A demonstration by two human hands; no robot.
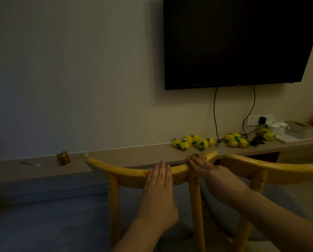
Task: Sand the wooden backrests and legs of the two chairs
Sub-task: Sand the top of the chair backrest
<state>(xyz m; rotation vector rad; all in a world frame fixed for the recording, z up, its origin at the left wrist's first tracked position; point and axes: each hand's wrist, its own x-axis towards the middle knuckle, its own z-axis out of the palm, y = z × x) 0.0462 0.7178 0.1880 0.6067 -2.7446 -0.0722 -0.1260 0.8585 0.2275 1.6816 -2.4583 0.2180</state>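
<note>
Two yellow wooden chairs stand side by side in front of me. The left chair's curved backrest (115,170) runs across the middle, with its legs (113,206) going down. My left hand (160,179) lies flat on that backrest, fingers together and extended. My right hand (204,167) presses a small brownish piece of sandpaper (190,158) onto the backrest's right end, above a leg (195,206). The second chair's backrest (279,166) curves off to the right edge.
A long low shelf (133,155) runs along the wall behind the chairs. On it are a small can (63,158), several yellow-green packets (193,141), cups (277,127) and a box (301,130). A black TV (242,40) hangs above, cables dangling to a wall socket (259,120).
</note>
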